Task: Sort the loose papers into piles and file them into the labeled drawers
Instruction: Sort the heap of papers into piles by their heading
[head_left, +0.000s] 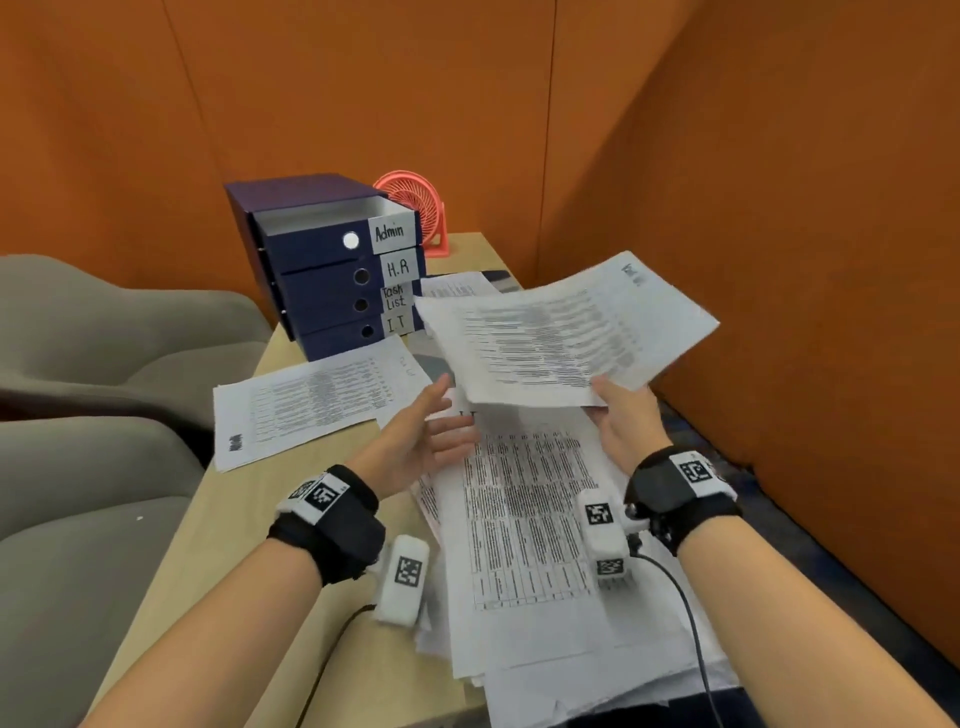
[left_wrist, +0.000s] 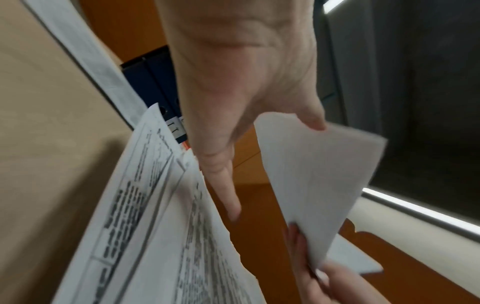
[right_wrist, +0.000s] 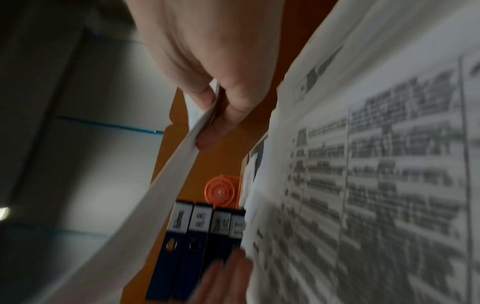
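Right hand pinches lifted sheets at their near edge, above the loose stack.
Left hand, fingers spread and empty, should support the sagging side; drawer unit stands beyond the stack, Admin drawer open.

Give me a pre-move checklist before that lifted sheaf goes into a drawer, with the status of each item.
1. Right hand pinches the lifted sheaf: ok.
2. Left hand free to support it: ok, open, holding nothing.
3. A drawer pulled out: ok, the Admin drawer is.
4. H.R drawer pulled out: not ok.
5. Sheaf's category matches Admin: cannot tell, print blurred.
6. Path to the drawer free: ok.
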